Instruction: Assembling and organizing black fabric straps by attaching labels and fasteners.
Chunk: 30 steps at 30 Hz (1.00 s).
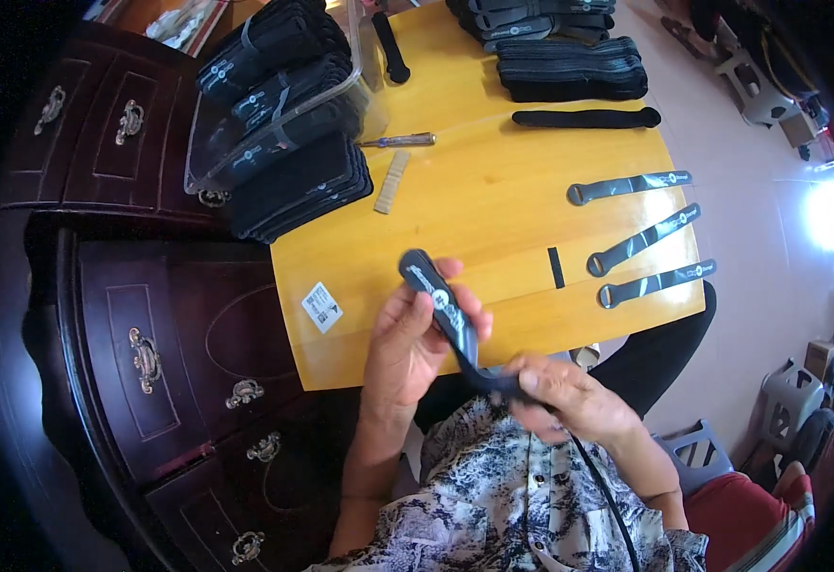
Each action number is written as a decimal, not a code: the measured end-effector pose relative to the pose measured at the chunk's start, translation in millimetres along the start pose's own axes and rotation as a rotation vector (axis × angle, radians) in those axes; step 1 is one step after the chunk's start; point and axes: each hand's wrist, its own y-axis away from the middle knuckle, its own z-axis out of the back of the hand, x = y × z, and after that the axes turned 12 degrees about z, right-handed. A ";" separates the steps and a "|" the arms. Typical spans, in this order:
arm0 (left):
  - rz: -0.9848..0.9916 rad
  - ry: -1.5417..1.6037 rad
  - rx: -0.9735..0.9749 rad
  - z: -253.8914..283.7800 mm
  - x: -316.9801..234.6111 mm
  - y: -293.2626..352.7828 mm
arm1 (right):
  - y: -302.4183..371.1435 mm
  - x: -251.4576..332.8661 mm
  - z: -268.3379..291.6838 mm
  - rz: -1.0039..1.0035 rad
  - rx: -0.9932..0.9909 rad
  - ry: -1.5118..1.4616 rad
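Note:
A black hook-and-loop strap (pixel 455 324) with pale printing is held in front of my chest, over the near table edge. My left hand (pixel 407 348) is closed around its upper part, thumb on the printed face, and the rounded end sticks out above. Lower down, my right hand (pixel 569 393) grips the strap where it bends; motion blurs those fingers. Three similar straps, a top one (pixel 631 186), a middle one (pixel 644 240) and a lower one (pixel 657 283), lie on the table's right side, each with a slotted end pointing left.
The yellow table (pixel 474 210) also carries a small black strip (pixel 556 268), a white label (pixel 322 307), a tan strip (pixel 391 183), a screwdriver (pixel 400 140), a plain black strap (pixel 586 118) and strap stacks (pixel 569 71). A clear bin (pixel 369 95) stands far left, beside dark drawers (pixel 131 362).

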 end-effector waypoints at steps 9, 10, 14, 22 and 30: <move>-0.324 -0.586 -0.155 -11.8 -10.5 3.5 | -1.1 -4.0 7.9 0.495 -0.310 1.653; -0.394 -0.569 -0.171 -14.5 -8.2 4.7 | -2.8 -5.7 5.0 0.589 -0.365 1.605; -0.363 -0.413 -0.069 -21.4 -9.4 2.2 | -4.6 -28.8 3.6 0.609 -0.364 1.132; -0.246 -0.605 -0.132 -19.2 -11.5 16.7 | -7.3 -6.8 10.3 0.417 -0.201 1.092; -0.304 -1.004 -0.136 -57.0 -15.2 15.3 | -12.2 59.7 -28.7 0.953 -0.237 1.075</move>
